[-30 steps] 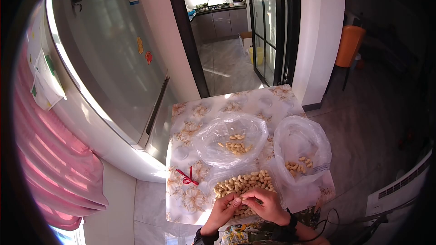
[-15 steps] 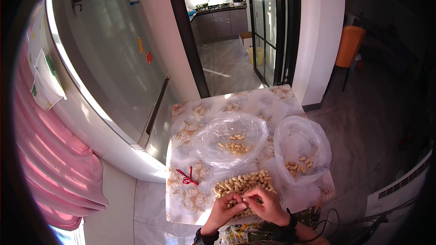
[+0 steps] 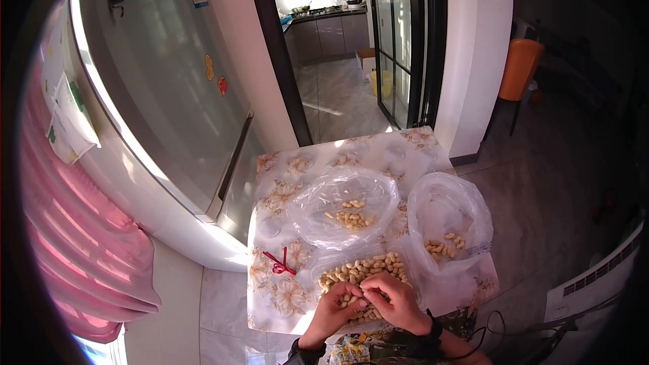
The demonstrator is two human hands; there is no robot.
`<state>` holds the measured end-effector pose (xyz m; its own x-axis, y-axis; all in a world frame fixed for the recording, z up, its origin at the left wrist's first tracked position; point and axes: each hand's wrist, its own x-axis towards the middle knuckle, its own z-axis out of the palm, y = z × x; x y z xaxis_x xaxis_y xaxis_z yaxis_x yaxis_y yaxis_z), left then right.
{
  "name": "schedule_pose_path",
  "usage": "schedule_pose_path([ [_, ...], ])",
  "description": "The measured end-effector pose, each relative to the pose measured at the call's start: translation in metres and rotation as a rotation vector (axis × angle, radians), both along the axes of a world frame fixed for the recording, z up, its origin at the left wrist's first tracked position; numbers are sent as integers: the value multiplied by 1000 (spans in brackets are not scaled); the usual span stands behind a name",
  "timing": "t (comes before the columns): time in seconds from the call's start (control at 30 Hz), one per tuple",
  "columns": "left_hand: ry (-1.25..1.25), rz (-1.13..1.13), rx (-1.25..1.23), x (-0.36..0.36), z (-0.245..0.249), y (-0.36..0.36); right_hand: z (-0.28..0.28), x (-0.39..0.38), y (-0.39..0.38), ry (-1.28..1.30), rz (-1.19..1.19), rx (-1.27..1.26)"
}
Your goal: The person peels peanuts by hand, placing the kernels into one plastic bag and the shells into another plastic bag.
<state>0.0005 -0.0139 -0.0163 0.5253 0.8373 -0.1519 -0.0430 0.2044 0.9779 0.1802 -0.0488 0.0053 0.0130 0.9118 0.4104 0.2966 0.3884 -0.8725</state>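
Over a clear plastic box [image 3: 314, 277] heaped with unshelled peanuts [image 3: 362, 270], both hands meet with bent fingers. My left hand [image 3: 336, 309] comes from the left, its thumb and fingertips pinched on a peanut that is mostly hidden. From the other side my right hand [image 3: 392, 303] pinches at the same spot, fingertips touching or nearly touching those of the left. Behind the box, an open clear plastic bag [image 3: 307, 220] has peanuts at its bottom. A second open plastic bag [image 3: 449, 196], also with some peanuts inside, stands right of the box.
A red ribbon-like tie [image 3: 279, 263] lies at the left on the flowered tablecloth [image 3: 284, 196]. A tall fridge [image 3: 162, 94] borders the table on the left. Beyond the table a doorway leads to a kitchen. Dark cables [image 3: 493, 330] hang near my right forearm.
My right hand's fingers have risen and shifted slightly; the pale bit seen between the fingertips is now less visible. The bags, box and red tie stay where they were.
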Motion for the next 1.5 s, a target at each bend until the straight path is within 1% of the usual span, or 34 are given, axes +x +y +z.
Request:
schedule_pose_path([
  [0.1, 19, -15, 36, 0, 3, 1, -1, -1, 1, 27, 7, -6],
  [0.3, 34, 2, 15, 1, 9, -1, 4, 0, -2, 51, -3, -37],
  [0.37, 14, 16, -83, 1, 12, -1, 13, 8, -3, -25, -81, 89],
  [0.4, 15, 16, -84, 0, 10, 0, 22, 14, -4, -46, -107, 107],
  [0.47, 102, 6, 101, -1, 3, 1, 33, 29, -4, -34, -228, 85],
  [0.5, 101, 3, 98, -1, 3, 0, 35, 37, -5, -6, -285, 51],
  [0.57, 111, 12, 100, 0, 7, 0, 22, 60, -1, -17, -411, 134],
  [0.7, 96, 21, 82, 1, 10, -2, 26, 93, 3, -78, -598, 177],
  [0.77, 48, 29, -22, 1, 14, -3, 27, 106, 9, -122, -619, 181],
  [0.8, 48, 29, -21, 2, 14, -3, 26, 111, 11, -165, -641, 187],
  [0.87, 92, 38, 34, 1, 13, -2, 22, 117, 13, -165, -632, 163],
  [0.93, 114, 29, 36, -1, 10, -2, 23, 115, 15, -163, -620, 141],
  [1.0, 136, 19, 35, -3, 6, -2, 30, 101, 13, -189, -732, 82],
  [1.03, 141, -10, 114, -3, 5, -1, 32, 96, 12, -189, -731, 85],
  [1.07, 147, -41, 191, -3, 5, 0, 33, 91, 10, -193, -682, 106],
  [1.1, 147, -43, 190, -4, 5, 1, 33, 86, 8, -197, -635, 125],
  [1.13, 133, -59, 123, -5, 7, 0, 30, 81, 7, -235, -572, 129],
  [1.17, 121, -76, 55, -5, 8, 0, 29, 73, 5, -225, -449, 125],
  [1.23, 92, -59, 20, -4, 10, -1, 32, 46, 2, -152, -231, 106],
  [1.3, 61, -31, -10, -3, 8, -1, 21, 25, 2, -212, -68, 75],
  [1.37, -14, 17, -13, -2, 4, -1, 4, 8, 3, -233, 31, 70],
  [1.4, -13, 25, -10, -2, 4, -1, -1, 1, 3, -231, 38, 74],
  [1.47, -33, 36, 89, 1, 4, -1, -6, -8, 4, -238, 94, 65],
  [1.5, -32, 37, 89, 0, 5, -1, -4, -9, 4, -238, 95, 65],
])
